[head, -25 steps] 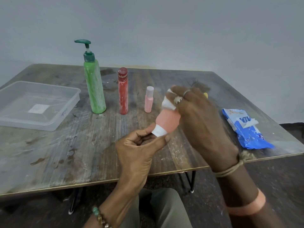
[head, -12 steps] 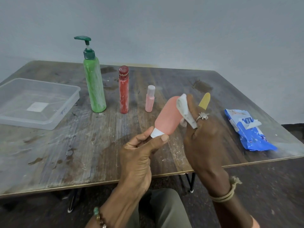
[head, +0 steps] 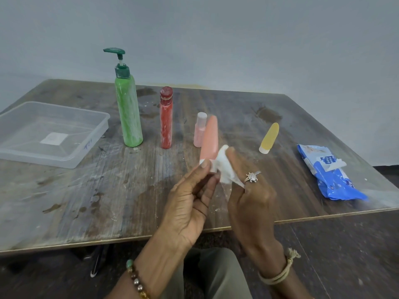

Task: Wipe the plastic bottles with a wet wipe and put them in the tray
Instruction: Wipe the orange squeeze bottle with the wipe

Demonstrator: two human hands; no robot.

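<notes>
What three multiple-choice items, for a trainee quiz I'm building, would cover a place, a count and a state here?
1. The blue wipe pack lies: A) on the person's lap B) on the floor C) on the table's right side.
2. Bottles standing unheld on the table: A) two B) four C) six.
3. The peach bottle is: A) held in the left hand B) lying flat on the table C) standing on the table.
Key: 1 C, it lies near the right edge. 2 B, the green pump bottle, red bottle, small pink bottle and yellow bottle. 3 A, the left hand grips its lower end while the right hand holds the wet wipe against it.
</notes>
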